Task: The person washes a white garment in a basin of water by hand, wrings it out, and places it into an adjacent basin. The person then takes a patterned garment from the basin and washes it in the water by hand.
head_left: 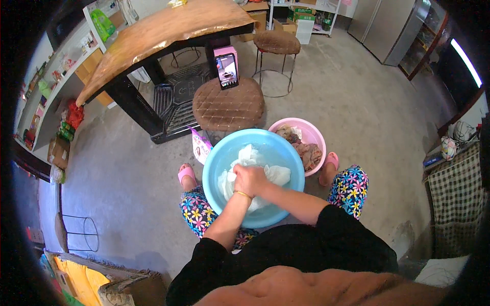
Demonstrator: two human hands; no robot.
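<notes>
Both hands in the blue basin point(219, 159), dead ahead. Left hand point(242, 185) and right hand point(253, 178) are pressed together, closed up on the white cloth point(278, 175); fingers tucked under, can't tell how much fabric each has. Cloth is in the basin, bunched around my hands, folds out at 12, 3 and 9 o'clock. Yellow bracelet point(243, 194) on left wrist. From the basin: pink basin point(313, 134) at 2 with brownish fabric point(309, 156) inside, purple-and-white bag point(201, 147) at 10, brown stool point(224, 108) at 11, phone point(227, 72) propped upright on it.
</notes>
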